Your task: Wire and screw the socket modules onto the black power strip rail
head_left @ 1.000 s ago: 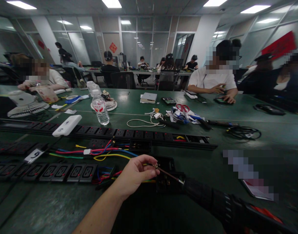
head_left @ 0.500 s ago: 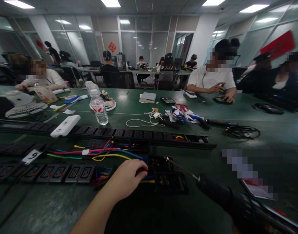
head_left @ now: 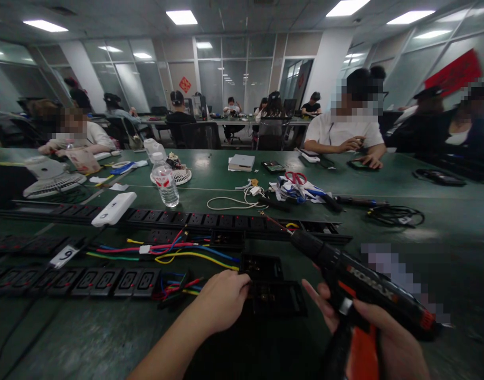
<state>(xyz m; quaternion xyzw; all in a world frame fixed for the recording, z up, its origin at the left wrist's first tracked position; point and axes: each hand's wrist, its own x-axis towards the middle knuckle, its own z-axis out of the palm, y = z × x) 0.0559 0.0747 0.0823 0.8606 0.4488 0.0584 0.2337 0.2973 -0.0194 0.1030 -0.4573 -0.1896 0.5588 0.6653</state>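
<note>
My right hand (head_left: pixel 392 332) grips a black and orange cordless drill (head_left: pixel 360 277) by its handle, one finger stretched forward past the trigger. Its long thin bit points up and left, above the power strips and apart from the terminals. My left hand (head_left: pixel 226 298) is closed at the left end of a black terminal housing (head_left: pixel 291 301) with brass-coloured terminals inside; its fingertips are partly hidden, so what they pinch cannot be made out. Behind that sits a second black housing (head_left: pixel 269 266). Blue and yellow wires (head_left: pixel 202 256) run toward it from the left. A row of black sockets (head_left: pixel 97 282) lies left of my hand.
Farther back lies a long power strip (head_left: pixel 182 217) with a white box (head_left: pixel 114 208) on it. A water bottle (head_left: pixel 165 182), a white cable (head_left: pixel 226 205), red-handled scissors (head_left: pixel 296 178) and a coiled black cable (head_left: pixel 400 215) are beyond. A co-worker (head_left: pixel 344 132) sits across the table.
The drill has risen and drawn back, its bit leaving the area over the rear housing; my right hand has come into view. My left hand has shifted slightly right, fingers more closed.
</note>
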